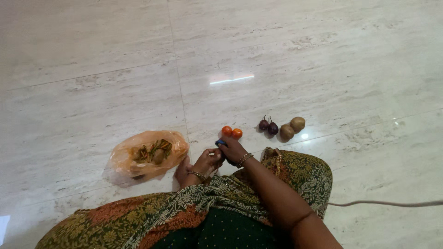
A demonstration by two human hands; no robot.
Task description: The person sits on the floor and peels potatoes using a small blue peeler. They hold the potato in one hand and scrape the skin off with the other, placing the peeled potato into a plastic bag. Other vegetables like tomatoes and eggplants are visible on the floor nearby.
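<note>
My right hand (232,150) reaches down to the floor and grips a small blue-handled tool (220,143), just below two orange-red tomatoes (231,132). My left hand (206,162) is close against it, fingers curled around something small that I cannot make out. An orange plastic bag (146,155) with green vegetables and a brown one lies to the left of my left hand. Bangles circle both wrists.
Two small dark purple vegetables (268,126) and two brown potatoes (292,127) lie in a row to the right of the tomatoes. The pale marble floor (277,60) stretches ahead. My patterned cloth covers my knees (300,173). A thin cable (387,203) runs at right.
</note>
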